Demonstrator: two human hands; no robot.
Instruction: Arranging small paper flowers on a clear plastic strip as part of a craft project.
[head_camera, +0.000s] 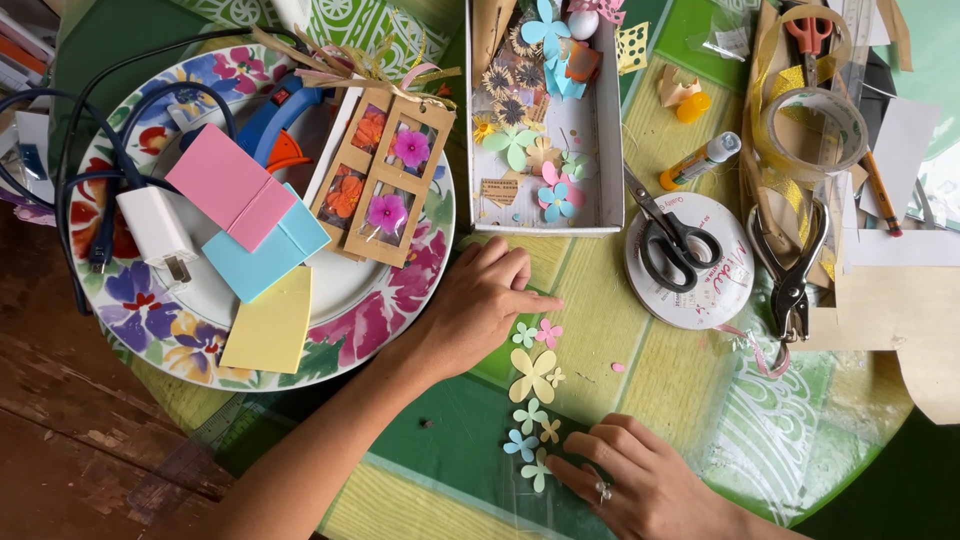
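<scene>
Left hand (480, 305) loosely curled, forefinger beside pink paper flower (548, 332) — right hand (630, 475) fingertips pressing clear strip (520, 455).

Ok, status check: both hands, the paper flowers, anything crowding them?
Left hand flat beside pink flower. Right hand fingertips on clear strip carrying paper flowers. Floral plate close at left.

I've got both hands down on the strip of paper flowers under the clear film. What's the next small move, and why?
Probably slide the left hand down the row, pressing the film flat. Its fingertips rest beside the pink flower at the top, while the right hand pins the lower end near the blue flower. The large yellow flower between them lies under no finger.
</scene>
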